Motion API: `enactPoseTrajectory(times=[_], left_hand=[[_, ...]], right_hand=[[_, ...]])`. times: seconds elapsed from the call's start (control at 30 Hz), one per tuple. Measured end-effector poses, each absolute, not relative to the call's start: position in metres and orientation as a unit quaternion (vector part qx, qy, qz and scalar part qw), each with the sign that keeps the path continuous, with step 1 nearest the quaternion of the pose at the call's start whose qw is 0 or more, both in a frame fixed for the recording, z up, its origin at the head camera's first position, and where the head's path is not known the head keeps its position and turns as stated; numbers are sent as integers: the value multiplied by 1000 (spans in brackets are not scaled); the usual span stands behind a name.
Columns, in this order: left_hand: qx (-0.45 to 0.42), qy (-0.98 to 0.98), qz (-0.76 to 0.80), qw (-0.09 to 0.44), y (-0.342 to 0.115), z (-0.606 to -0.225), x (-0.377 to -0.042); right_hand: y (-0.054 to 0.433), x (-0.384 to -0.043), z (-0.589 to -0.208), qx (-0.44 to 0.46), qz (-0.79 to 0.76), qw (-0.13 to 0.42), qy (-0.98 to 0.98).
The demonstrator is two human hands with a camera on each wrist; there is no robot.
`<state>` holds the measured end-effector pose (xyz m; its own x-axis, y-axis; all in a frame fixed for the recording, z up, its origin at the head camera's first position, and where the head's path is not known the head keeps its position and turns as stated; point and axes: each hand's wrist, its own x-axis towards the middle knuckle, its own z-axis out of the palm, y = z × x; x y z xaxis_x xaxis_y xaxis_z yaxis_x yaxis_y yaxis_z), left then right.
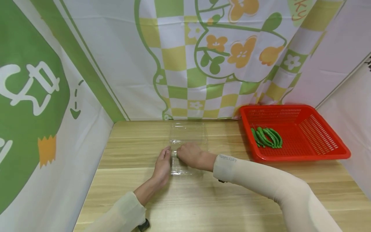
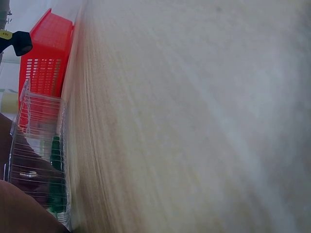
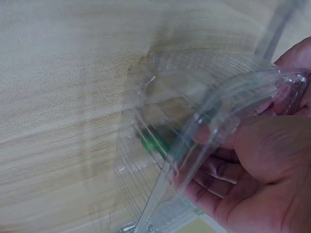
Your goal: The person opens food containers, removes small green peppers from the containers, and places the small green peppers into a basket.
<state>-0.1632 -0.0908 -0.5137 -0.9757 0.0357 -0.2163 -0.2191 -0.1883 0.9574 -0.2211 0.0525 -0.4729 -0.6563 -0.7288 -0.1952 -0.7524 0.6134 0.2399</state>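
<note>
A clear plastic box [image 1: 185, 174] with its hinged lid [image 1: 186, 130] laid open stands on the table. My left hand [image 1: 163, 166] holds its left edge, with fingertips at the rim. My right hand [image 1: 191, 156] reaches down into the box, its fingers curled round a green chili pepper. Only a small green end of that chili pepper [image 3: 150, 143] shows at the fingers in the right wrist view. Through the ribbed side of the box, the left wrist view shows a long green shape [image 2: 57, 174]. The fingers hide much of the pepper.
A red perforated basket [image 1: 321, 129] stands at the back right, with several green chili peppers [image 1: 268, 138] along its left side. Printed cloth [image 1: 174, 64] hangs behind the wooden table [image 1: 127, 154], and fabric walls close off both sides.
</note>
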Motion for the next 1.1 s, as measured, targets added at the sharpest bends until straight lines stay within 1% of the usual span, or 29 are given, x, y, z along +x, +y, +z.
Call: enactPoseTrajectory(times=[0.2, 0.4, 0.73, 1.0, 1.1], left_hand=[[-79, 635, 765, 79, -90, -514, -163], [-84, 633, 765, 81, -90, -513, -163], [-73, 632, 766, 91, -91, -510, -161], [-68, 635, 765, 87, -91, -511, -160], [-70, 636, 764, 85, -90, -512, -161]], right_hand=[[51, -220, -474, -409, 150, 50, 899], [55, -220, -474, -415, 149, 50, 896], [63, -222, -470, -386, 59, 92, 916], [72, -222, -470, -382, 36, 98, 918], [75, -221, -468, -385, 32, 92, 918]])
